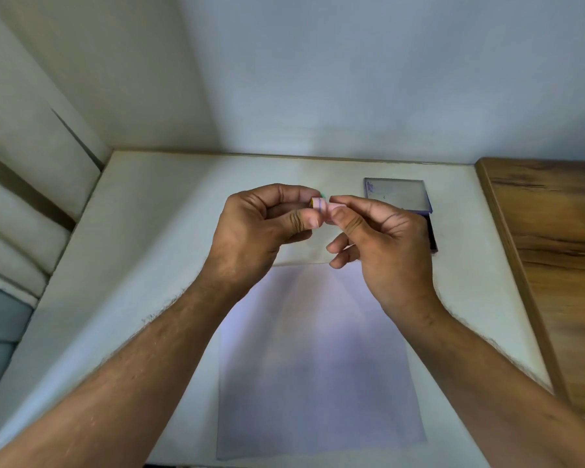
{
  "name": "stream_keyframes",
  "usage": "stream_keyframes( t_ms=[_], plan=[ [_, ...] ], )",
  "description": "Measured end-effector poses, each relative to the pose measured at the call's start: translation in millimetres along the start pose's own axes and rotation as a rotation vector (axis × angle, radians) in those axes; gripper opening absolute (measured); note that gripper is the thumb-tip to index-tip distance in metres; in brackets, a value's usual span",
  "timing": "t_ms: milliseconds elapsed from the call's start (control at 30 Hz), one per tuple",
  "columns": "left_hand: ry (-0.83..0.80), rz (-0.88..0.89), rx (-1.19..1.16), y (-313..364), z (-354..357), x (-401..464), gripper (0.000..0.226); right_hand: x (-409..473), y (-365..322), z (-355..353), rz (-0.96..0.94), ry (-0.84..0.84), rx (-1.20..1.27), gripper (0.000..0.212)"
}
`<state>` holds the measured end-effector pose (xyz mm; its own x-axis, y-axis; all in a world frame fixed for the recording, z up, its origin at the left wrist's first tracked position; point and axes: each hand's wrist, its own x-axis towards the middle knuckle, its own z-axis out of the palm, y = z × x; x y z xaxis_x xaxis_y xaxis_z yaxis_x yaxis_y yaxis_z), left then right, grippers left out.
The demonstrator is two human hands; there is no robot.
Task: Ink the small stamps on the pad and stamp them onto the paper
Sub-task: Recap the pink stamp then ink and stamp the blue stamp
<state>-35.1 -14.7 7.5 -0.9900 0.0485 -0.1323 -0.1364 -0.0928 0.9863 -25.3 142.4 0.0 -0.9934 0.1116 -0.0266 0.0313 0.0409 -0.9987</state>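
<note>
Both hands are raised above the far end of a white sheet of paper [318, 366] that lies on the white table. My left hand [260, 228] and my right hand [382, 238] pinch the two ends of a small pink stamp [325, 207], held sideways between them. A bit of yellow and green shows at the stamp's left end, by my left fingertips. The ink pad [399, 194], with its lid open and a purple rim, lies on the table just behind my right hand, which hides part of it.
The white table [142, 265] meets a wall at the back and a padded panel on the left. A wooden surface [554, 248] borders it on the right.
</note>
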Motion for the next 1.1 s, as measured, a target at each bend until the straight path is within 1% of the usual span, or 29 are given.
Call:
stream_keyframes(
  t_ms=[133,200,233,300,333,400,533,700,767,933,1000,1067,1100],
  plan=[
    [0.033,-0.010,0.056,5.2,-0.4,2.2,0.035,3.1,-2.3,3.4,0.124,0.004,0.179,0.013],
    [0.108,-0.023,0.056,4.1,-0.6,3.4,0.036,4.8,-4.7,1.5,0.141,0.050,0.168,0.015],
    [0.148,-0.024,0.049,3.6,-0.8,3.9,0.029,6.1,-4.4,-1.8,0.120,0.080,0.092,0.017],
    [0.195,-0.008,0.039,3.6,-1.2,4.5,0.013,10.1,-2.7,-11.4,0.034,0.131,-0.161,0.025],
    [0.207,0.004,0.039,3.8,-1.1,4.7,0.010,12.6,-1.8,-16.0,-0.016,0.148,-0.296,0.027],
    [0.236,0.022,0.040,4.3,-0.8,4.9,0.011,18.9,1.4,-21.5,-0.108,0.157,-0.493,0.024],
    [0.281,0.036,-0.031,7.7,-0.2,1.7,0.012,30.8,8.1,-11.6,-0.241,0.116,-0.728,0.017],
    [0.317,0.035,-0.107,14.2,-6.8,2.7,0.014,37.8,16.5,-1.1,-0.283,0.048,-0.905,0.019],
    [0.335,0.023,-0.132,14.9,-8.8,4.3,0.013,39.4,16.8,-1.3,-0.247,0.042,-0.941,0.023],
    [0.333,0.004,-0.149,13.1,-6.6,2.6,0.013,42.4,17.2,1.8,-0.146,0.080,-0.939,0.031],
    [0.328,-0.004,-0.148,12.2,-6.4,2.3,0.014,41.5,16.0,4.7,-0.124,0.088,-0.954,0.038],
    [0.326,-0.007,-0.152,12.6,-6.9,3.2,0.014,40.1,13.5,7.1,-0.164,0.122,-0.987,0.043],
    [0.329,-0.007,-0.157,13.3,-7.5,3.9,0.014,39.5,12.3,8.1,-0.222,0.139,-1.011,0.045]
  ],
)
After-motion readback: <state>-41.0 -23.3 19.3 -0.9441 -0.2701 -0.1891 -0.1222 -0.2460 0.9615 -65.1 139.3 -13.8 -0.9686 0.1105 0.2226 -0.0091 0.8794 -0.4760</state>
